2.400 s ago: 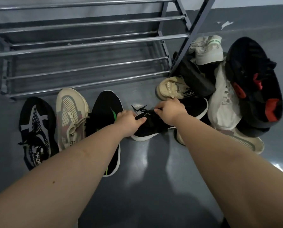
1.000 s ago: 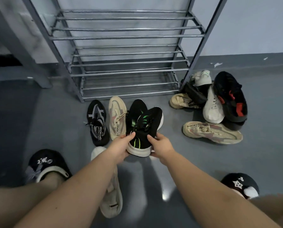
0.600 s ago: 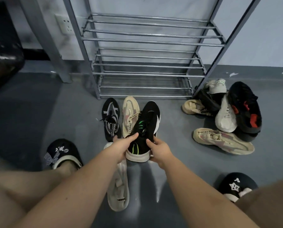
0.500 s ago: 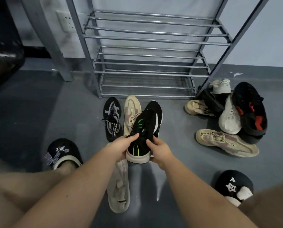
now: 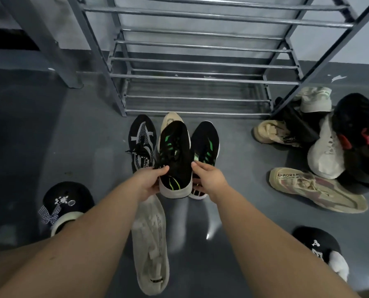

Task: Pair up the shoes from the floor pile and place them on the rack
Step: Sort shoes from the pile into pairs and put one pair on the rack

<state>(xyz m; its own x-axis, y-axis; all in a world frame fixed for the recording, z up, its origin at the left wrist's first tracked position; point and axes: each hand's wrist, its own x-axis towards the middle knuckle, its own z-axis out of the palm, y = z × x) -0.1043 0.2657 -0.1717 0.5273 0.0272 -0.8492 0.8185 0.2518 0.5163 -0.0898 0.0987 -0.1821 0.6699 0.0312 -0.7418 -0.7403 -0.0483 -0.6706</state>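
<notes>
Both hands up front: left hand (image 5: 148, 181) and right hand (image 5: 209, 179) each curl their fingers round the heel end of a black shoe with green stripes (image 5: 175, 151), held off the floor (image 5: 50, 136), toe toward the rack (image 5: 200, 61). Its twin (image 5: 207, 143) lies just beside, right, with a black patterned shoe (image 5: 141, 140) left. Shoe pile (image 5: 329, 134) sits by the rack's right leg; a pale shoe (image 5: 151, 244) lies between the forearms.

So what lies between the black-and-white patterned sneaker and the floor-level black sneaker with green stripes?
Head view: the held black green-striped sneaker, hiding most of a beige sneaker behind it.
</notes>
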